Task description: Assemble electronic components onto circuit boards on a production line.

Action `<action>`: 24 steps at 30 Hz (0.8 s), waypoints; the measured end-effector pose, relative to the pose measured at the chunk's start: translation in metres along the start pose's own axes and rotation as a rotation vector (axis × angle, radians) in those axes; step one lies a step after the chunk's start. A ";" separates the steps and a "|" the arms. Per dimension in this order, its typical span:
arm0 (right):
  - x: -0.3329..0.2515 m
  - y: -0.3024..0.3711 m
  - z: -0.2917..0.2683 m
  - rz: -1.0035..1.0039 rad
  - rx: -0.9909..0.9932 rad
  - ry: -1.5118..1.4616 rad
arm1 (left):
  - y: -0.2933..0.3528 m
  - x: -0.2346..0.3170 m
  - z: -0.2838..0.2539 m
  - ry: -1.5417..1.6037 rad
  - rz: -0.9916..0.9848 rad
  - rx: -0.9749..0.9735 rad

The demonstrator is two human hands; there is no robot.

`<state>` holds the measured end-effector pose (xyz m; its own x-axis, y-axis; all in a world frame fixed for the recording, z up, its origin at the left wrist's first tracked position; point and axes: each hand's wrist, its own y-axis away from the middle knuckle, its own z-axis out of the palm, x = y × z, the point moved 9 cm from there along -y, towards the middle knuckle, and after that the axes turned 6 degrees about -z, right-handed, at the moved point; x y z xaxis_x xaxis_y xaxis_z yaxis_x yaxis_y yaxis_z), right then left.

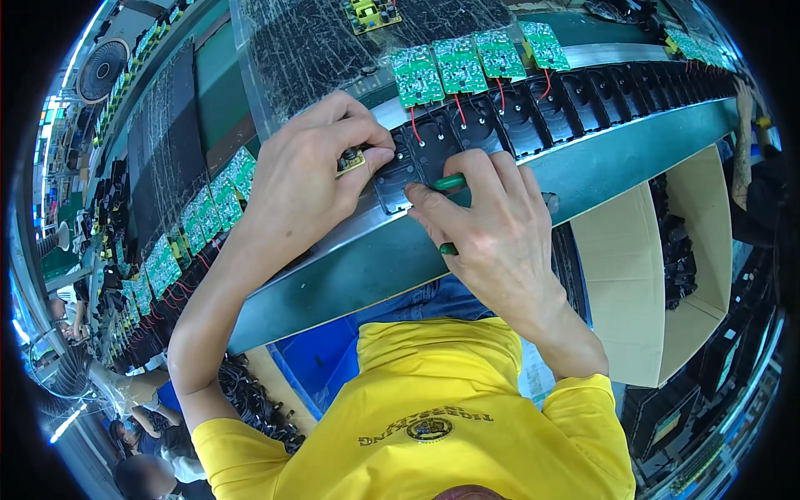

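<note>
Yellow shirt (417, 400) of ours spreads across the bottom, below our two arms. Our left hand (312, 162) is curled around a small board (352, 162) bearing dark parts; its thumb and forefinger come together at the far end, though we cannot tell whether anything is pinched there. Our right hand (492, 221) is clamped on a green-handled tool (450, 182), one handle showing above the thumb and the other beneath the palm; we cannot see its working end. Both hands stand over a black case (396, 185), toward the near end of a curved row of black cases (583, 104) along the green desk (358, 292).

Four green circuit boards (459, 67) stand beyond this row, with red wires (416, 127) running down to the cases. Farther off lies a scratched dark mat (308, 67), and more green boards (162, 267) line our left. An open cardboard box (617, 258) holding black parts (677, 250) stands on our right, and a co-worker's arm (741, 158) reaches in beyond it.
</note>
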<state>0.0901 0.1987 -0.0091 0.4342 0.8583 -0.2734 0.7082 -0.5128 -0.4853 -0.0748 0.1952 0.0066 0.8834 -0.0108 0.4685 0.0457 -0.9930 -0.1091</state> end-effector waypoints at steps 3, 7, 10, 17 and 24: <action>0.001 0.000 0.000 0.005 -0.005 0.000 | -0.002 0.001 0.002 -0.008 -0.010 -0.005; 0.001 0.000 0.001 0.009 -0.007 -0.001 | -0.002 0.002 0.004 -0.039 -0.006 0.002; 0.002 0.000 0.001 0.011 0.000 -0.001 | -0.002 0.007 0.004 -0.108 0.036 0.032; 0.000 0.000 0.000 -0.002 0.000 0.005 | 0.002 0.022 0.003 -0.221 0.134 0.116; 0.000 0.000 0.001 0.004 -0.003 0.005 | 0.004 0.026 0.008 -0.232 0.162 0.173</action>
<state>0.0896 0.1986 -0.0094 0.4402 0.8561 -0.2709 0.7080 -0.5164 -0.4817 -0.0481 0.1921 0.0109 0.9673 -0.1200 0.2234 -0.0429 -0.9457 -0.3221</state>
